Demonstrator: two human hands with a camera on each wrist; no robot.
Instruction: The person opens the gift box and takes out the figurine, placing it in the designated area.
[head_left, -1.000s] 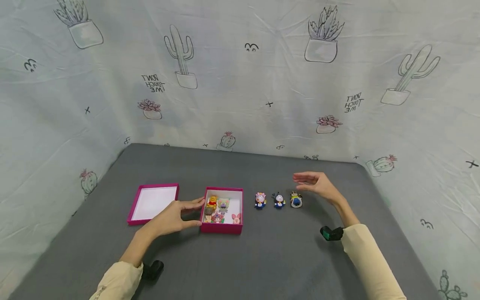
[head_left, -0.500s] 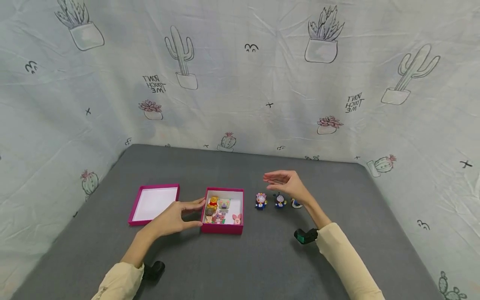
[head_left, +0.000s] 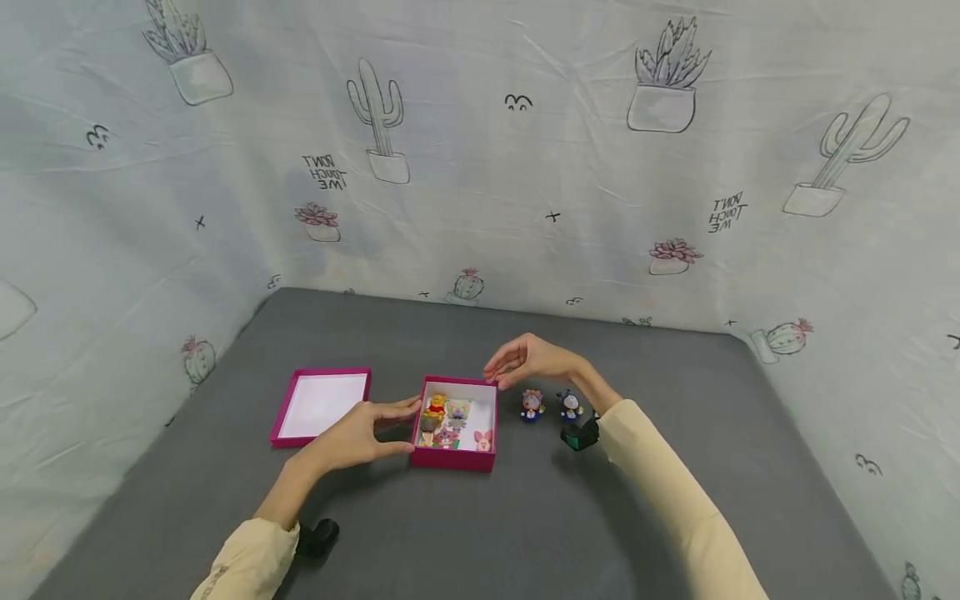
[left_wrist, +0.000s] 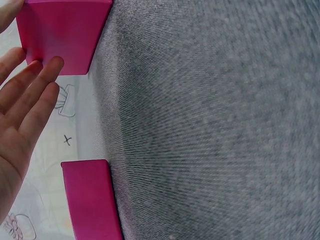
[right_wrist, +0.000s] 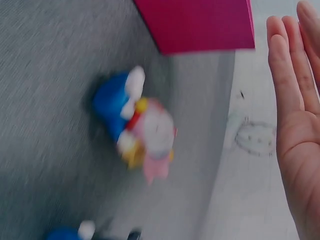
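A magenta box (head_left: 454, 458) with a white inside stands in the middle of the table, holding several small figurines, among them a yellow bear in red (head_left: 437, 406). My left hand (head_left: 352, 435) rests against the box's left side, thumb and fingertips at that wall and fingers fairly straight. Over the far right corner of the box hovers my right hand (head_left: 527, 358), fingers extended together and nothing visible in it. Right of the box stand a pink-topped figurine (head_left: 532, 405) and a dark-eared figurine (head_left: 570, 405), both with blue bottoms. The right arm hides the spot beyond them.
A magenta lid (head_left: 322, 406) with a white inside lies left of the box, partly behind the left hand. Grey cloth (head_left: 480, 533) covers the table. A white curtain (head_left: 480, 167) printed with cacti hangs behind and at the sides.
My right hand has moved left, from above the rightmost figurine, past the other two, to the box's far right corner. My left hand stays at the box.
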